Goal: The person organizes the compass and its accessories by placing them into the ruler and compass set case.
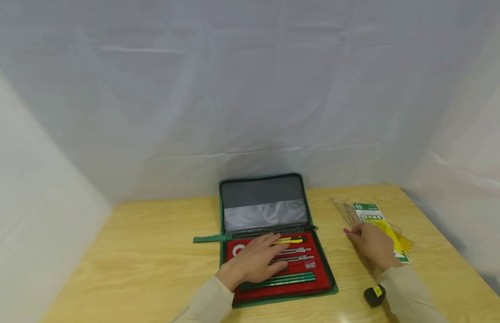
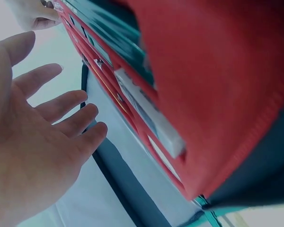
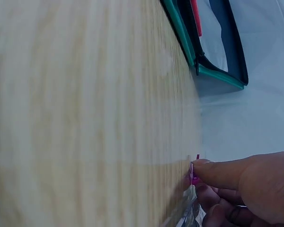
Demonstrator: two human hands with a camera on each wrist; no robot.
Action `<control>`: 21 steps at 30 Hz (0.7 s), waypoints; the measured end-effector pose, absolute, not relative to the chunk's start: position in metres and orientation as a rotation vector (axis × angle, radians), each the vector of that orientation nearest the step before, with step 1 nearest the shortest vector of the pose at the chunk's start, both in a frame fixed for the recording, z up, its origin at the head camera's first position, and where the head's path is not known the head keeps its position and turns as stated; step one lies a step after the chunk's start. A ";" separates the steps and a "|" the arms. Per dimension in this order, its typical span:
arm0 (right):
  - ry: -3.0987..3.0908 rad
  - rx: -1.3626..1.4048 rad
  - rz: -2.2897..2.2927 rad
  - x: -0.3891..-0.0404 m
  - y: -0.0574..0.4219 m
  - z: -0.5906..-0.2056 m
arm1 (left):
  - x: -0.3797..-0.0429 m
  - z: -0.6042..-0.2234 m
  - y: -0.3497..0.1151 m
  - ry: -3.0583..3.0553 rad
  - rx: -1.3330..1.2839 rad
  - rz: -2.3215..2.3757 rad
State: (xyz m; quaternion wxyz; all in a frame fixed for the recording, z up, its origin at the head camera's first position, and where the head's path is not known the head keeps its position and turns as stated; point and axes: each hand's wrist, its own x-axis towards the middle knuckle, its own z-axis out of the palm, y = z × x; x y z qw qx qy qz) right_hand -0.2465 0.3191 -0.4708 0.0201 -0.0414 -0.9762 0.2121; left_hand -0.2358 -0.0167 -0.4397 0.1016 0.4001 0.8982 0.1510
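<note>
An unzipped green case lies open on the table with its lid raised. My left hand is spread, fingers extended, over its red tray. In the left wrist view, a white block sits in a tray slot beyond those fingers. The tray also bears green pencils, metal compasses and a slim yellow tool. To the right of the case, my right hand pinches a small pink piece between thumb and finger. Clear plastic shows below it; its exact kind is unclear.
Under and beside the right hand lie a green and white card, a yellow sheet and clear drawing rulers. A green strap extends left from the case. White sheeting hangs behind the wooden table.
</note>
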 end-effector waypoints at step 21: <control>-2.886 0.188 0.730 -0.261 0.280 -0.447 | -0.235 -0.443 -0.059 2.764 1.069 0.491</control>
